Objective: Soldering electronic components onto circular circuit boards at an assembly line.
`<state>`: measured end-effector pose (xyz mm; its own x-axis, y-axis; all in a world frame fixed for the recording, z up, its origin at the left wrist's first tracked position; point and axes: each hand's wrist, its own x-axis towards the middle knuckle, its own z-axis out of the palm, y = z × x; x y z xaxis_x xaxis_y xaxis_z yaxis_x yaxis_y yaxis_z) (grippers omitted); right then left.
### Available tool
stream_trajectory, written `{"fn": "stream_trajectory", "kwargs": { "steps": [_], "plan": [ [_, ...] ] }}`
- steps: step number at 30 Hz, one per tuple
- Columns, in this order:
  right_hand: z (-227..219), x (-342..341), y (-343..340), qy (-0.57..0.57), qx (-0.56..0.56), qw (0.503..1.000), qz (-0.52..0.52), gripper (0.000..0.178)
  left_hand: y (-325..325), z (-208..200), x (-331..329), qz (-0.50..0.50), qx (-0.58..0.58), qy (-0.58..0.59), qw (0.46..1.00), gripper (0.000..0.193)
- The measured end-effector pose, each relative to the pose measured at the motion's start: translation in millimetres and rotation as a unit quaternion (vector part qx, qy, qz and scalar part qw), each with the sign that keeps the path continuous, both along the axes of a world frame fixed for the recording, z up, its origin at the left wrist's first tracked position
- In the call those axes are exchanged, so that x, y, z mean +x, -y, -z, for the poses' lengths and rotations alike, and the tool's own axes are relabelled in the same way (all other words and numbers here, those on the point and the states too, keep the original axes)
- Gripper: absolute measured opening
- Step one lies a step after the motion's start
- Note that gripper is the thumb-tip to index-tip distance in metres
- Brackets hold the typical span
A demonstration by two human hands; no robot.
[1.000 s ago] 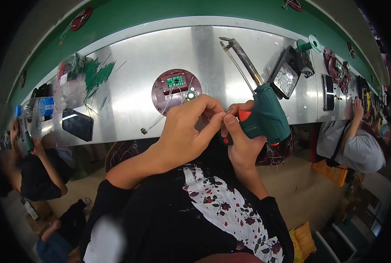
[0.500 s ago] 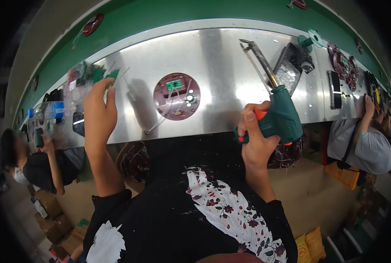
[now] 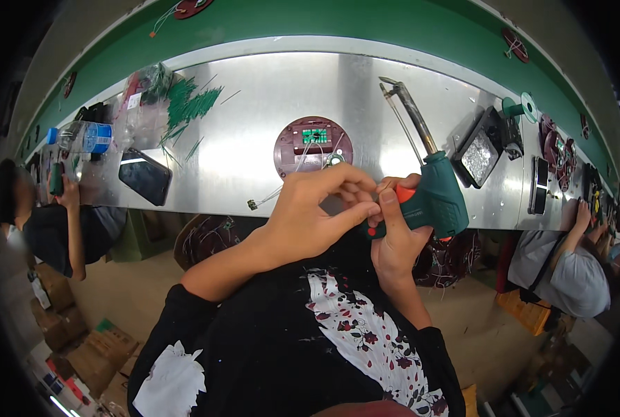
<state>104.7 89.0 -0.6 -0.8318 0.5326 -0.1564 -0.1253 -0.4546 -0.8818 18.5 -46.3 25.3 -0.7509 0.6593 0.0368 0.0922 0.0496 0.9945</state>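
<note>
My right hand (image 3: pixel 399 243) is wrapped round the handle of a dark green soldering gun (image 3: pixel 445 198), whose long metal tip points up and away over the bench. My left hand (image 3: pixel 306 219) has come up beside it, thumb and fingertips pinched together close to my right thumb and the gun's orange trigger. Whatever lies in that pinch is too small to make out. Just beyond my left hand rests a round maroon disc (image 3: pixel 288 147) with a green circuit board (image 3: pixel 315 135) and pale wires. A small connector (image 3: pixel 252 205) on the wires' end lies near the bench edge.
Thin green wires (image 3: pixel 188 104) are scattered at left, by a plastic bag (image 3: pixel 143 87), a bottle (image 3: pixel 84 137) and a phone (image 3: pixel 145 177). On the right are a black tray (image 3: pixel 482 154), a green spool (image 3: pixel 523 107) and another phone (image 3: pixel 539 184). People work at both sides.
My left hand has moved right from the green wires to meet my right hand, its fingers now pinched. The soldering gun stays in my right hand.
</note>
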Motion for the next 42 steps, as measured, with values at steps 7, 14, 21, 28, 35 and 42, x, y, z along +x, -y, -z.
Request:
{"fn": "stream_trajectory", "kwargs": {
  "steps": [7,14,21,28,35,42],
  "plan": [
    [7.9,-6.3,3.9,0.003,0.032,0.999,-0.023,0.025,16.6,-6.3,-23.3,-0.037,-0.071,-0.066,0.995,0.010],
    [35.0,12.3,-17.5,-0.047,0.120,0.989,-0.072,0.042,28.4,35.3,-66.7,-0.183,-0.112,-0.191,0.958,0.005],
    [36.0,6.6,-15.4,0.000,0.066,0.996,-0.067,0.056,11.0,48.8,-64.2,-0.185,-0.128,-0.286,0.932,0.007],
    [32.3,-17.7,-1.5,-0.012,0.028,0.998,-0.055,0.064,9.1,46.3,-50.6,-0.171,-0.131,-0.307,0.927,0.009],
    [39.6,-10.0,-8.3,-0.014,0.085,0.995,-0.051,0.067,15.5,46.0,-49.6,-0.193,-0.124,-0.235,0.944,0.008],
    [44.8,28.4,-29.4,0.021,0.328,0.940,-0.090,0.067,14.7,48.6,-55.0,-0.189,-0.128,-0.219,0.949,0.009]
  ]
}}
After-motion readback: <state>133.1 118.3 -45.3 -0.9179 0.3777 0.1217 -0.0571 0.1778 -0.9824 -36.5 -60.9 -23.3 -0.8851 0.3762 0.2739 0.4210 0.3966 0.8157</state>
